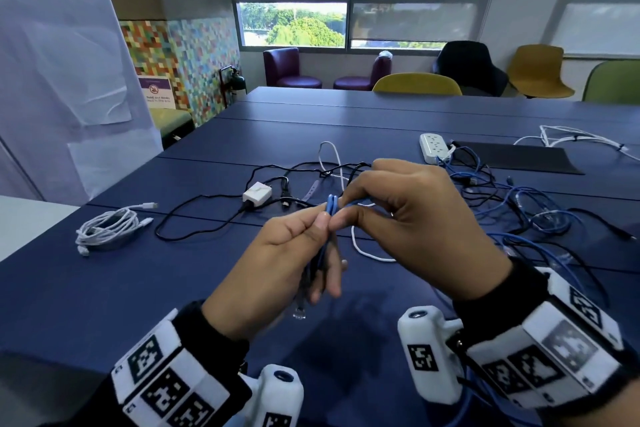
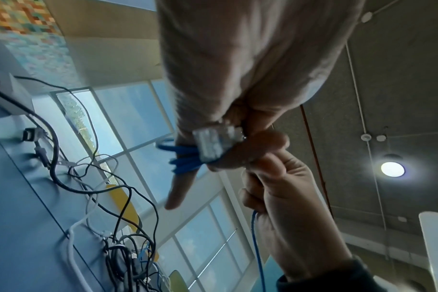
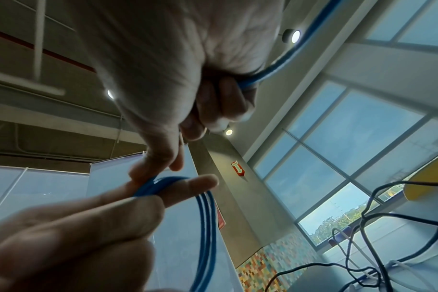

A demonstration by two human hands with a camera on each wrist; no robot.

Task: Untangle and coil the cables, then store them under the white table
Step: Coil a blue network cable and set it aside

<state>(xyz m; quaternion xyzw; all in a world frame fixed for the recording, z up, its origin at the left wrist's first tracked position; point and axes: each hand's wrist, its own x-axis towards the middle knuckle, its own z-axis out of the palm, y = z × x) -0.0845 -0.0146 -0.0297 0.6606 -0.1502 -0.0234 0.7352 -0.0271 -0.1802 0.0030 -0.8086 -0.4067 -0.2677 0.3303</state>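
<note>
Above the blue table (image 1: 173, 288) both hands work on one blue network cable (image 1: 331, 205). My left hand (image 1: 322, 224) pinches several folded loops of it between thumb and fingers. The cable's clear plug (image 1: 299, 313) hangs below that palm and shows in the left wrist view as the clear plug (image 2: 210, 145) against the blue loops (image 2: 185, 161). My right hand (image 1: 346, 210) meets the loops with thumb and index. Its other fingers curl round the trailing blue cable (image 3: 282, 65). The loops (image 3: 205, 227) hang down from the left hand's fingers (image 3: 147, 197).
On the table lie a coiled white cable (image 1: 107, 227), a white charger (image 1: 257, 192) with black leads (image 1: 194, 218), a loose white cable (image 1: 363, 250), a white power strip (image 1: 434, 147), a tangle of blue cables (image 1: 536, 215) and a black mat (image 1: 512, 158). A white table (image 1: 27, 218) edges in at the left.
</note>
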